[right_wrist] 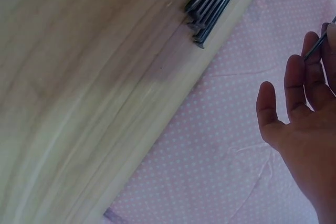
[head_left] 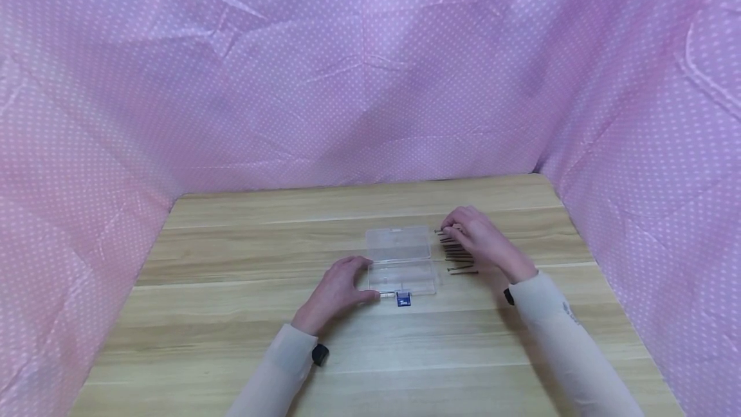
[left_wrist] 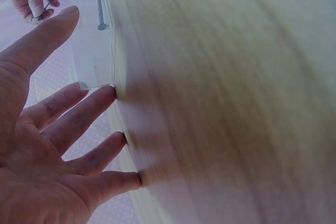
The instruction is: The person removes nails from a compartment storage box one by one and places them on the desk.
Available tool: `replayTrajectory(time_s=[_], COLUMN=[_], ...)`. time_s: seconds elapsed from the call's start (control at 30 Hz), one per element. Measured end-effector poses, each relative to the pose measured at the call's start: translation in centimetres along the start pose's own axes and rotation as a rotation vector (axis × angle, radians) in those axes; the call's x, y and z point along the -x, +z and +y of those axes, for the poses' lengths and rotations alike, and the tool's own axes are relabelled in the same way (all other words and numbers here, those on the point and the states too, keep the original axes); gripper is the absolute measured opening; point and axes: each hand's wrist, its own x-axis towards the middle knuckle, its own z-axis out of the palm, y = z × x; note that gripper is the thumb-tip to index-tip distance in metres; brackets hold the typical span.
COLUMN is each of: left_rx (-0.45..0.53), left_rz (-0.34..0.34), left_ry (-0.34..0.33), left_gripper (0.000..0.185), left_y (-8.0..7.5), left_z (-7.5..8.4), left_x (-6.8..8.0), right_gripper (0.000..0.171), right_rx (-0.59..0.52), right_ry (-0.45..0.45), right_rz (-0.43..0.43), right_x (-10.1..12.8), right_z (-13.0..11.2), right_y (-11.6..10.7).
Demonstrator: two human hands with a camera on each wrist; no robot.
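Now left hand [head_left: 338, 288] flat, fingers straight against clear box [head_left: 401, 267], right hand [head_left: 477, 237] pinching nail [right_wrist: 316, 46]

Staged recording booth, not a lived-in room: pale wood-grain laminate tabletop [head_left: 231, 314] enclosed on three sides by pink white-dotted fabric backdrop [head_left: 370, 82], creased, hung.

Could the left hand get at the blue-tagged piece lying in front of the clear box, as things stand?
Probably yes. The left hand rests on the table at the clear box, and the blue-tagged piece lies just beside its fingertips with nothing between them.
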Motion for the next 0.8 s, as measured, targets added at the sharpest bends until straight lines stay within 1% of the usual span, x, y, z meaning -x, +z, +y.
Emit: replayTrajectory(time_s=[0.2, 0.6, 0.8], left_rx=[0.003, 0.010, 0.006], left_rz=[-0.002, -0.004, -0.003], left_ry=[0.007, 0.003, 0.004], left_gripper=[0.070, 0.070, 0.070], left_y=[0.0, -0.1, -0.1], left_z=[-0.1, -0.1, -0.1], left_x=[0.0, 0.0, 0.0], right_gripper=[0.007, 0.011, 0.013], right_rx=[0.007, 0.019, 0.035], right_ry=[0.028, 0.157, 0.168], right_rz=[-0.008, -0.082, -0.100], right_x=[-0.4, -1.2, -1.6], right_z=[0.9, 2.1, 2.8], right_y=[-0.1, -0.2, -0.1])
